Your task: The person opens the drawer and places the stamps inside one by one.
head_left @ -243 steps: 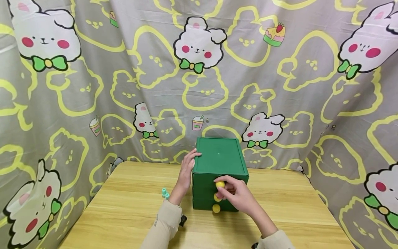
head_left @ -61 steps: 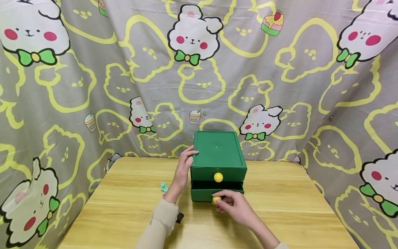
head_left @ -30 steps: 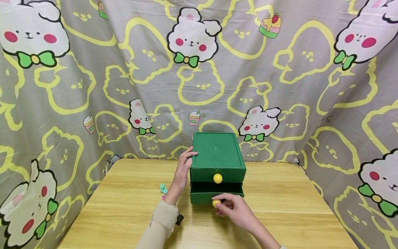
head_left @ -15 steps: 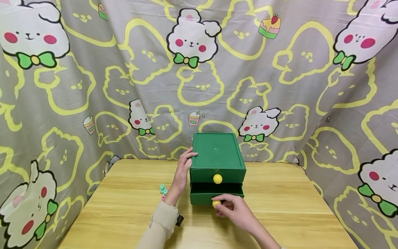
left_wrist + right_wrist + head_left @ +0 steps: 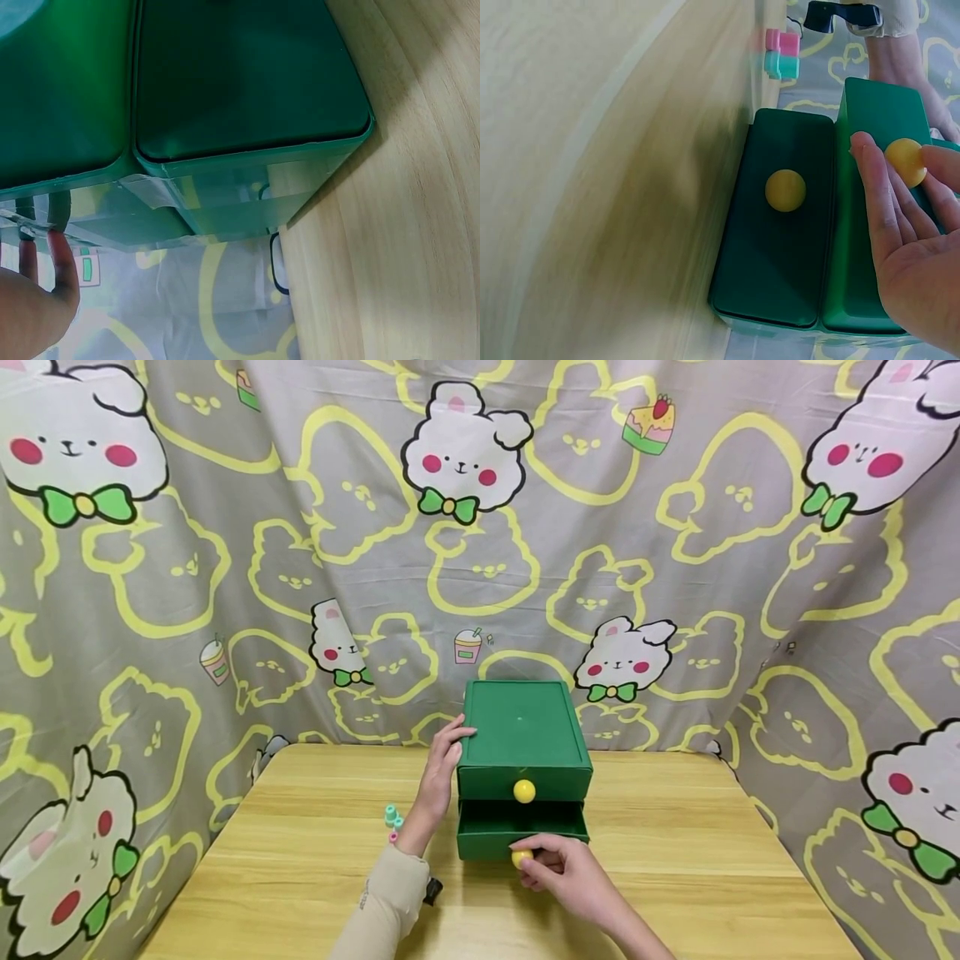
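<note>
A green cabinet (image 5: 521, 722) with several drawers stands on the wooden table in the head view. Its middle drawer (image 5: 487, 847) is pulled out towards me, and the inside visible from above looks dark. My right hand (image 5: 573, 872) pinches that drawer's round yellow knob (image 5: 905, 160) between thumb and fingers. Above it the top drawer is closed, with its own yellow knob (image 5: 524, 791). The right wrist view shows the bottom drawer (image 5: 780, 247) closed; the pulled-out drawer hides it from the head view. My left hand (image 5: 438, 777) rests its fingers against the cabinet's left side and top edge.
Small turquoise pieces (image 5: 391, 815) and a pink piece (image 5: 393, 837) lie on the table left of the cabinet, beside my left forearm. A black strap-like item (image 5: 432, 891) sits by the left cuff. A patterned curtain (image 5: 480, 568) hangs behind the table.
Earliest, my right hand was at the top knob with all drawers closed. Since then it has moved down and drawn the middle drawer out, slightly further in the last second. My left hand stays put.
</note>
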Demonstrator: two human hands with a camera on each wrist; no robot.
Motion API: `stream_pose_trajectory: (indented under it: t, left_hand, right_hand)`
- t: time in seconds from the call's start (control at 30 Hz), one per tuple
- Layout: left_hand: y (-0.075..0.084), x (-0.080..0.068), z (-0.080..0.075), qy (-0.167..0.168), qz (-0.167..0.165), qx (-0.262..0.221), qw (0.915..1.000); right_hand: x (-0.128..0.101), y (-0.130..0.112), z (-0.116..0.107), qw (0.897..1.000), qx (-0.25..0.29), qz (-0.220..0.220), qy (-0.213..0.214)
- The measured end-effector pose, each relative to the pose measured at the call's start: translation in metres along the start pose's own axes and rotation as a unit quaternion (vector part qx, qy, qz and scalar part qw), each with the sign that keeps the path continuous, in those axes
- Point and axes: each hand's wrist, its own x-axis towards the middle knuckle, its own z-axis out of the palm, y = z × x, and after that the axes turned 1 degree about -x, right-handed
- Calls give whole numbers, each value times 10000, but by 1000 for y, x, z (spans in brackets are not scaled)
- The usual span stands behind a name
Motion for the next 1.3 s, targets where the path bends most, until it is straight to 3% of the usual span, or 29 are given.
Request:
stream_pose_trajectory:
  t: [0.53, 1.3]
  left_hand:
    - [3, 0, 0, -39, 88, -91, 9999]
    - [5, -1, -3, -117, -91, -28, 9999]
  right_hand:
    - [-10, -2, 4, 10000, -12, -36, -36]
    - [-27, -7, 7, 9996, -164, 86, -213]
